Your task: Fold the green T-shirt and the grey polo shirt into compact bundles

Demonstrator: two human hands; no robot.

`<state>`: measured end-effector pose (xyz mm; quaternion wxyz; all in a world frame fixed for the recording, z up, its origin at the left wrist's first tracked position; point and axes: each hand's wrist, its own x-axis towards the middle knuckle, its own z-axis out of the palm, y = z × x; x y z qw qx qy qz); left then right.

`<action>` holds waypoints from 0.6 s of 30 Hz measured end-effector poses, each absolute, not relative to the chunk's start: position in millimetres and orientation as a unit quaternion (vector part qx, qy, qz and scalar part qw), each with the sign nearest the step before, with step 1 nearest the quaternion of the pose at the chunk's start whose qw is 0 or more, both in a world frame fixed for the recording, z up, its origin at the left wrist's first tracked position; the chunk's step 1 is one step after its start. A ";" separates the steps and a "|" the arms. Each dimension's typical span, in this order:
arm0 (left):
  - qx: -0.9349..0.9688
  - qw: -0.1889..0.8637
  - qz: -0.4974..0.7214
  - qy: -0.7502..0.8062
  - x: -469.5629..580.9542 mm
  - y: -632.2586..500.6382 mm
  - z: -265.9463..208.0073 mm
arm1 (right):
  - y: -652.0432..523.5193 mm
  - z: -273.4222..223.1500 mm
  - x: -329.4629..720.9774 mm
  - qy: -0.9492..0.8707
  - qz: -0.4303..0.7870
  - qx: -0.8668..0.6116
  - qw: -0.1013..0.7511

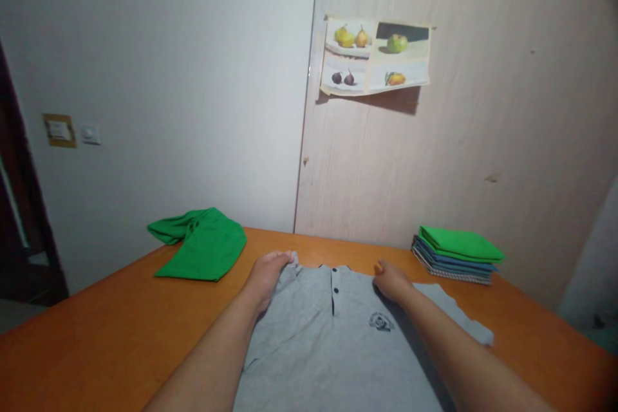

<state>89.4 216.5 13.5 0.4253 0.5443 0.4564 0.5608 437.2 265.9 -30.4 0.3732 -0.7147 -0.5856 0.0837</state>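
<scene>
A light grey short-sleeved shirt (328, 347) lies spread front side up, with a dark-buttoned placket and a small dark print on the chest. Its collar end points away from me, and the lower part runs out of the bottom of the view. My left hand (268, 277) is closed on the fabric at the left shoulder, where the cloth is bunched and slightly raised. At the other shoulder, my right hand (393, 281) grips the cloth with one finger sticking out; its remaining fingers are partly hidden. The right sleeve lies flat beyond that forearm.
On the orange table (106, 322), a crumpled green cloth (207, 244) lies at the back left. A stack of folded clothes (456, 254), bright green on top, stands at the back right. Behind the table is a wall with a fruit picture (376, 55).
</scene>
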 end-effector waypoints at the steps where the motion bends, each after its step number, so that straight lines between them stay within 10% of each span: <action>1: 0.532 0.452 0.568 0.437 89.1 214.6 16.9 | 265.8 -32.0 436.1 -0.591 0.084 -0.715 0.364; 12: 0.415 0.255 0.696 0.527 68.4 223.0 24.7 | 189.8 -7.7 460.7 -0.620 0.039 -0.581 0.526; 18: 0.434 0.196 0.642 0.601 70.0 222.2 23.5 | 136.6 -9.6 481.5 -0.653 0.158 -0.606 0.427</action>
